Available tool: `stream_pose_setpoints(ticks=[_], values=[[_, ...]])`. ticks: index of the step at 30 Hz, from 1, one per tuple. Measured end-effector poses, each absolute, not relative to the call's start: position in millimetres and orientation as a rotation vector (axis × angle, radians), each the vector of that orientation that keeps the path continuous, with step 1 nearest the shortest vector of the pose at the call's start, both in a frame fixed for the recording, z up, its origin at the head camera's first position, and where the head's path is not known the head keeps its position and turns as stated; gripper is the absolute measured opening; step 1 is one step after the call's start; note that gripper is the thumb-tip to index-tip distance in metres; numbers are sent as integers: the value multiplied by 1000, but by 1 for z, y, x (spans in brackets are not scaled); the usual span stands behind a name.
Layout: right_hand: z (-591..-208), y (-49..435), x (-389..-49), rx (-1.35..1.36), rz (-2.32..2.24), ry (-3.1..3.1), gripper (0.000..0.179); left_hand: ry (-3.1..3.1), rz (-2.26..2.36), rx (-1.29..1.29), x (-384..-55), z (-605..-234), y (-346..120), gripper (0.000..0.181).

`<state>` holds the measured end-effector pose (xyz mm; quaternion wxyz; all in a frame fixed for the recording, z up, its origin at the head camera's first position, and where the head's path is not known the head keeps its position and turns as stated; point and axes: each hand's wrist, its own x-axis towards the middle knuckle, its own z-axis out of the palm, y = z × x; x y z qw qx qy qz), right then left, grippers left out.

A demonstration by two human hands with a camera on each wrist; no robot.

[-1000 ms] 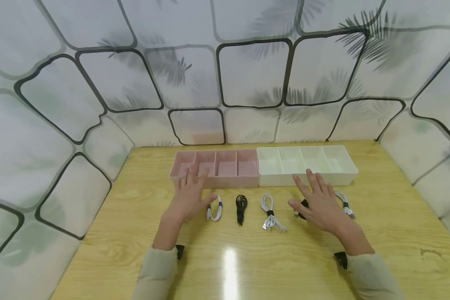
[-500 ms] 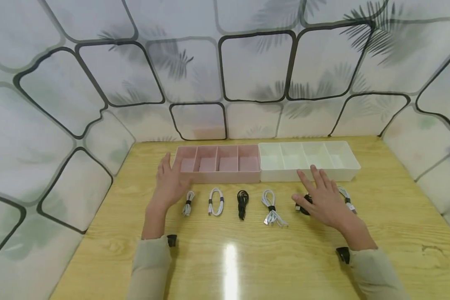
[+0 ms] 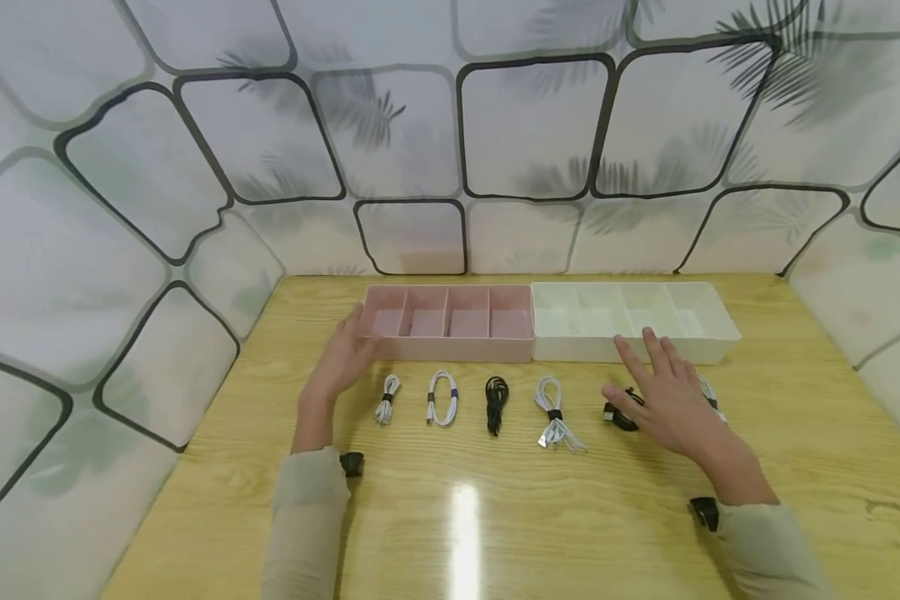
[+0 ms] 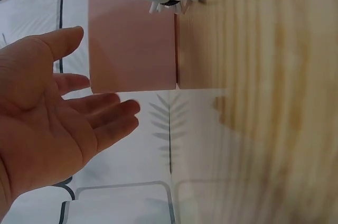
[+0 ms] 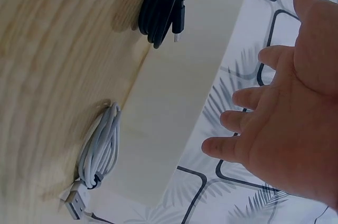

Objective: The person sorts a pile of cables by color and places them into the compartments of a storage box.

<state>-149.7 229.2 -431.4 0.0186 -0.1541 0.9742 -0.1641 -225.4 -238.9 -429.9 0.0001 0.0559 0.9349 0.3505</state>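
Pink tray [image 3: 457, 348]: four compartments in one row, standing on the worktop [image 3: 390, 517], long side toward the person.
White tray [image 3: 577, 350]: also four compartments, set end to end with the pink tray on its right.
Left hand [image 3: 335, 360]: at the pink tray's left end, fingers extended and thumb apart from them, gripping nothing — whether a fingertip touches the tray, I cannot tell.
Right hand [image 3: 671, 408]: well to the right of the pink tray, palm down, fingers spread apart, gripping nothing.
White coil [image 3: 387, 400]: in front of the pink tray's left part, black tie at its middle.
White loop [image 3: 452, 406]: in front of the pink tray's middle, banded in blue and dark.
Black bundle [image 3: 497, 406]: in front of the pink tray's right part.
White bundle [image 3: 554, 414]: forward and just past the pink tray's right end.
Black coil [image 5: 158, 12]: farther right of the pink tray — beside the right thumb in the head view.
Pale cable [image 5: 100, 147]: farthest right of the pink tray, partly hidden by the hand from above.
Backdrop [image 3: 525, 142]: behind the pink tray, leaf-patterned.
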Motion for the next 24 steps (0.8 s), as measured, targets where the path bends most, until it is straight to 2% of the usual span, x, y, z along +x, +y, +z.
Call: stream_pose_setpoints(ticks=[13, 24], values=[[-429, 241, -150, -475, -509, 3046, 78, 2782, 1287, 130, -235, -432, -250, 59], [-425, 249, -151, -462, -634, 3040, 79, 2540, 1608, 253, -245, -446, -265, 65]])
